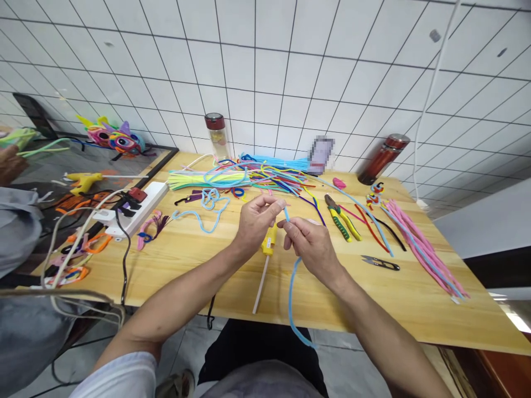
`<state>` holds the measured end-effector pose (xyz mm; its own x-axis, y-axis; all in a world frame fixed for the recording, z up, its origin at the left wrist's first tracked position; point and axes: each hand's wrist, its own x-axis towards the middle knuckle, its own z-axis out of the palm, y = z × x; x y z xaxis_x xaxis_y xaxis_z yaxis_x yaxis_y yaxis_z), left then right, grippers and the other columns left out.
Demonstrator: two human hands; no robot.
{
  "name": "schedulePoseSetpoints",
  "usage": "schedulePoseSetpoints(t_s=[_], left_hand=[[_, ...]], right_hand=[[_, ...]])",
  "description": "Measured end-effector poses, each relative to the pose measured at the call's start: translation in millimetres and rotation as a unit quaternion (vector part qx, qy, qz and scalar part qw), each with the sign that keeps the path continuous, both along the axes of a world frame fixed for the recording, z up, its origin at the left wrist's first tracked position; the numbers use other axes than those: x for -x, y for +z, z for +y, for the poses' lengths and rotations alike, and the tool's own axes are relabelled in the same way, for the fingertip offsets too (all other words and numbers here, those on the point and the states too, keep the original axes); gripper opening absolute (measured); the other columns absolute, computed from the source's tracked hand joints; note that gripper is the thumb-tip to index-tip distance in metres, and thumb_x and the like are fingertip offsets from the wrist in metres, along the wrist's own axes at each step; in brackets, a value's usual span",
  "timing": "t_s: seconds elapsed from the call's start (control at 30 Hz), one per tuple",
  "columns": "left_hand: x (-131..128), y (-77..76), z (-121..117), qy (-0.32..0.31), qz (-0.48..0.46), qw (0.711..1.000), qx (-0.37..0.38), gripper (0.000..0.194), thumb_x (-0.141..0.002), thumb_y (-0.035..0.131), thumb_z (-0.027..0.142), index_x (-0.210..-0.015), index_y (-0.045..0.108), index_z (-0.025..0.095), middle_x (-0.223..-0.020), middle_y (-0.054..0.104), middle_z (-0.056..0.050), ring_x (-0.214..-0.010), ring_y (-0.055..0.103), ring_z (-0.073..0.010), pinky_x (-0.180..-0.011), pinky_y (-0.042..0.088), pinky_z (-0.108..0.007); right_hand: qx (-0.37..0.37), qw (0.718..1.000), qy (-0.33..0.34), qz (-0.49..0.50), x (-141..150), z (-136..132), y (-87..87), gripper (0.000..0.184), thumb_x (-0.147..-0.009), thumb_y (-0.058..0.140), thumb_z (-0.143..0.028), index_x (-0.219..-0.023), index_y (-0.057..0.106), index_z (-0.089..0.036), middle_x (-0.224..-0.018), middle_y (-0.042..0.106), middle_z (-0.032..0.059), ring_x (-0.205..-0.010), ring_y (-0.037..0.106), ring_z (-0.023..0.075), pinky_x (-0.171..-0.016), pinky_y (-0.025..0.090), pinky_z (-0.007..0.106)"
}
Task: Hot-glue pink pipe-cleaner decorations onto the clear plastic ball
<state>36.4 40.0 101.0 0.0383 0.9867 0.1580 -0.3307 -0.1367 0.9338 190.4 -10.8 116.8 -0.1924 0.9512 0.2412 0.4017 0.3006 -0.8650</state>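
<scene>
Between both hands, over the middle of the table, runs a light blue pipe cleaner (pixel 293 298). My left hand (pixel 260 219) pinches its upper end between thumb and forefinger. Just below and to the right, my right hand (pixel 309 243) is closed on the same pipe cleaner, whose long tail curves down past the table's front edge. A yellow glue gun (pixel 269 241) lies behind the hands, partly hidden, with a white glue stick (pixel 261 284) pointing towards me. Left of my hands rests a bent light blue pipe cleaner shape (pixel 211 213).
Bundles of coloured pipe cleaners (pixel 211 178) lie at the back. Pliers (pixel 342 218), thread snips (pixel 380 262) and pink pipe cleaners (pixel 423 249) are on the right. A power strip (pixel 141 210) with cords stands left. Two bottles (pixel 218 138) stand by the wall. A co-worker's hand (pixel 12 163) shows far left.
</scene>
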Motion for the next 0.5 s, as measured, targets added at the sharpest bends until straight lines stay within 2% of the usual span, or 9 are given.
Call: schedulePoseSetpoints(t_s=[0.1,0.2,0.27,0.37,0.5], left_hand=[[-0.2,-0.5,2.1,-0.019,-0.019,1.0,0.013,0.037,-0.074,0.088,0.052,-0.078,0.069,0.021,-0.057,0.054,0.006,-0.046,0.039,-0.0056,-0.047,0.031,-0.023],[0.8,1.9,4.3,-0.077,-0.053,0.995,0.041,0.045,-0.076,0.082,0.062,-0.083,0.069,0.019,-0.07,0.064,0.002,-0.045,0.041,-0.0048,-0.044,0.027,-0.024],[1.5,3.2,4.8,-0.117,-0.047,0.991,0.048,0.049,-0.075,0.082,0.064,-0.084,0.069,0.018,-0.073,0.065,0.001,-0.044,0.041,-0.0043,-0.043,0.025,-0.024],[2.6,3.4,5.1,-0.152,-0.004,0.987,0.051,0.05,-0.073,0.086,0.062,-0.078,0.065,0.017,-0.059,0.055,0.004,-0.043,0.034,-0.0033,-0.043,0.021,-0.023],[4.2,2.4,7.5,-0.138,0.02,0.989,0.055,0.056,-0.072,0.085,0.067,-0.077,0.061,0.017,-0.057,0.047,0.007,-0.044,0.028,-0.0033,-0.044,0.018,-0.023]], right_hand=[[-0.006,1.0,-0.018,-0.014,1.1,2.6,-1.3,0.043,-0.106,0.054,-0.051,-0.078,0.071,-0.024,-0.061,0.069,-0.0016,-0.052,0.056,0.0121,-0.058,0.044,0.026],[0.014,1.0,-0.026,0.006,-2.3,4.7,-2.2,0.043,-0.106,0.053,-0.055,-0.084,0.073,-0.024,-0.062,0.069,-0.0015,-0.051,0.054,0.0123,-0.053,0.041,0.026],[0.023,0.999,-0.02,0.013,-4.4,5.3,-3.2,0.046,-0.105,0.053,-0.057,-0.08,0.071,-0.023,-0.062,0.069,-0.0011,-0.049,0.052,0.0115,-0.052,0.039,0.026],[0.048,0.998,0.009,0.028,-5.7,6.0,-5.6,0.049,-0.104,0.054,-0.061,-0.077,0.068,-0.022,-0.063,0.068,-0.0009,-0.049,0.051,0.0106,-0.051,0.039,0.025],[0.104,0.987,0.067,0.101,-9.1,7.9,-8.9,0.05,-0.1,0.057,-0.068,-0.095,0.071,-0.02,-0.069,0.071,0.0004,-0.054,0.055,0.0118,-0.057,0.045,0.026]])
